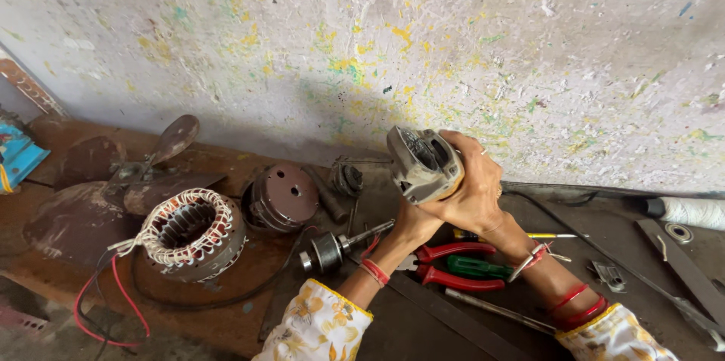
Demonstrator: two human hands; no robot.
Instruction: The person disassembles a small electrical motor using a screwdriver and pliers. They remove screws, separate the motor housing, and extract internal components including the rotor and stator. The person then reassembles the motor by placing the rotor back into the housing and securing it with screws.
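Observation:
Both my hands hold up a worn beige power-tool housing (421,163) above the workbench, its open end turned toward me. My right hand (474,183) wraps over its right side and top. My left hand (410,219) supports it from below, mostly hidden behind the housing. Both wrists carry red bangles, and the sleeves are white with yellow flowers.
On the brown bench lie a wound motor stator (189,231) with red and black wires, a round dark motor cover (281,196), a rotor with shaft (332,248), red-handled pliers (453,264), a green-handled screwdriver (476,264), rusty fan blades (143,172) and a white thread spool (691,212). A paint-flecked wall stands behind.

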